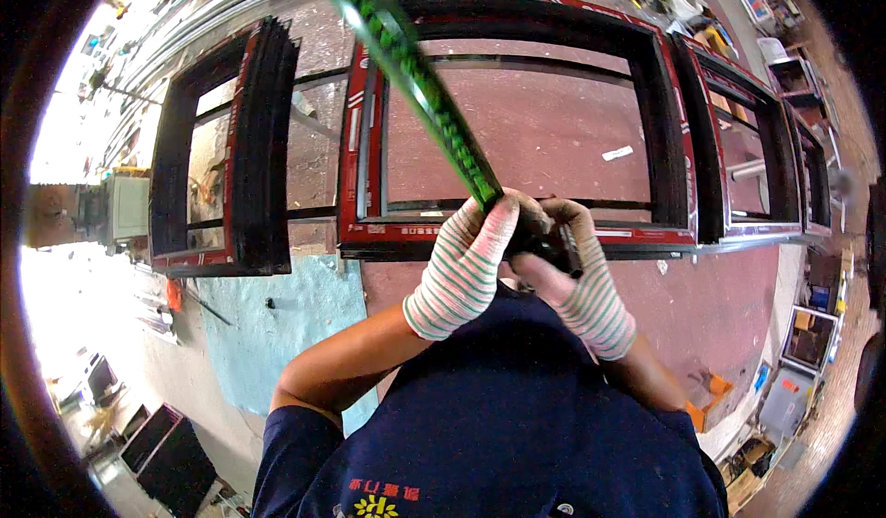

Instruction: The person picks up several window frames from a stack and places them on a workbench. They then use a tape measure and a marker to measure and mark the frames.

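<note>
A long narrow strip [425,103], shiny and patterned green and black, slants from the upper left down to my hands. My left hand [466,264], in a white glove with green stripes, is closed round its lower end. Close beside it, my right hand [586,287] wears a matching glove with darkened fingertips. Its fingers curl round a small dark piece [551,249] at the strip's lower end. Whether that piece is part of the strip, I cannot tell. Just beyond both hands lies a large dark rectangular frame [683,167] with red film along its edges.
More dark frames, some stacked, stand at the left [263,149] and right [780,167]. Light blue sheet [286,333] covers floor at the left, beside reddish floor [701,306]. An orange bracket-shaped object [711,400] and a grey box [787,398] sit at the lower right.
</note>
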Tool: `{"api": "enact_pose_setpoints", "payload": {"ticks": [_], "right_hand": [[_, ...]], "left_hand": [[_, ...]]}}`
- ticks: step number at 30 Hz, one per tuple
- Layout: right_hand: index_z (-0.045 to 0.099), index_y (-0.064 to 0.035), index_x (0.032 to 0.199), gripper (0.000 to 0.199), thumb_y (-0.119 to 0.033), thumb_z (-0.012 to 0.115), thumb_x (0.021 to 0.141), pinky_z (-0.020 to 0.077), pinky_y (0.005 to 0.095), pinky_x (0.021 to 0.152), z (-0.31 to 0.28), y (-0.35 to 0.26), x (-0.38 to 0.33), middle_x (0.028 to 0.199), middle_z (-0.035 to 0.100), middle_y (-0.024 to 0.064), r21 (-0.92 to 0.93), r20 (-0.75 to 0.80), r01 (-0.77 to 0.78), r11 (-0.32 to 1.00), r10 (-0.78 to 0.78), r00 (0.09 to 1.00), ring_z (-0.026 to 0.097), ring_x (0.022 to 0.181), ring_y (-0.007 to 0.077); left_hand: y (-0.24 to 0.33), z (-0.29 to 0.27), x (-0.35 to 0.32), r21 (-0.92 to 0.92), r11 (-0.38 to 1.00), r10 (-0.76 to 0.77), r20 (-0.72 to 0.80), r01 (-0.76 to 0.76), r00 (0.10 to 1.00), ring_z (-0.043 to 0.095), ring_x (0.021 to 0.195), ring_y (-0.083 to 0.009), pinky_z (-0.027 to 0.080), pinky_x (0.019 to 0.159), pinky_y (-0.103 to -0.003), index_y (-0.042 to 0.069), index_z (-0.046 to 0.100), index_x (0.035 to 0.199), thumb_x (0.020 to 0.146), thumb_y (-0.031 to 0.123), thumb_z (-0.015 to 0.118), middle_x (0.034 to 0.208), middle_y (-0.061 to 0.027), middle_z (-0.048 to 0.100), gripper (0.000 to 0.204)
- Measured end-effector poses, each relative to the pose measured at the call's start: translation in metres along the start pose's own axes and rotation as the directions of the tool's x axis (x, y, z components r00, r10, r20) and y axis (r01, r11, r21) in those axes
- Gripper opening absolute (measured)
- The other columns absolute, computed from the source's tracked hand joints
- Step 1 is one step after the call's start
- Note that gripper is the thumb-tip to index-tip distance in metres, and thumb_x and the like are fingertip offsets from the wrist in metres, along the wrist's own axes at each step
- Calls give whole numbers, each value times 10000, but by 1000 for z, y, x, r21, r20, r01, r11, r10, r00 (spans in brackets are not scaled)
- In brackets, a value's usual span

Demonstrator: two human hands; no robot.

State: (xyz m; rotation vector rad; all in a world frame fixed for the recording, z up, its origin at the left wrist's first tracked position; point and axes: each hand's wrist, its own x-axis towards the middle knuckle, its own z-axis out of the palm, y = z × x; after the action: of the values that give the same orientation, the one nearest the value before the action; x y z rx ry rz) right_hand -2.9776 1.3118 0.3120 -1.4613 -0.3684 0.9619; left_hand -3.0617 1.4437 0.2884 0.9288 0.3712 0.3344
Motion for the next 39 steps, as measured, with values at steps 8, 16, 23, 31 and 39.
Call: {"api": "enact_pose_setpoints", "payload": {"ticks": [8,16,23,31,39], "right_hand": [[542,-82,1153,410,-319,741,884,508,310,698,-124,-8,-23,853,578,56,-753,20,55,656,-60,998,579,757,149],[558,-57,1088,270,-166,690,878,508,358,743,-265,-16,-54,832,583,137,-956,-57,-19,293,-120,991,592,764,233],[556,-33,1049,234,-103,678,862,505,363,794,-301,-5,-60,860,583,138,-955,-2,29,296,-103,995,584,791,276],[558,-42,1033,206,-66,672,862,502,352,748,-293,-15,-54,846,580,125,-965,-56,-33,259,-81,995,546,746,229],[626,-46,1118,300,-146,740,859,530,428,814,-287,-10,-46,989,672,194,-991,-63,-41,124,-176,982,668,936,383]], "left_hand": [[67,-65,-9,88,953,300,-406,-290,863,683,928,-217,542,892,-381,39,667,1115,1071,365,525,1009,-112,709,358],[23,-142,-56,-86,996,-42,-578,-10,815,621,934,-233,501,880,-401,35,624,1107,1084,434,457,995,-112,656,433],[-39,-127,-51,-200,954,-297,-517,224,803,688,956,-246,567,884,-408,1,615,1207,1081,381,494,1090,-133,701,419],[-66,-132,-41,-164,929,-369,-492,333,788,713,975,-251,600,856,-407,13,643,1164,1054,388,562,1034,-123,727,399],[-41,-104,-35,-17,920,-344,-517,392,784,662,703,-220,552,667,-382,2,666,1116,1033,519,524,862,-127,704,543]]}}
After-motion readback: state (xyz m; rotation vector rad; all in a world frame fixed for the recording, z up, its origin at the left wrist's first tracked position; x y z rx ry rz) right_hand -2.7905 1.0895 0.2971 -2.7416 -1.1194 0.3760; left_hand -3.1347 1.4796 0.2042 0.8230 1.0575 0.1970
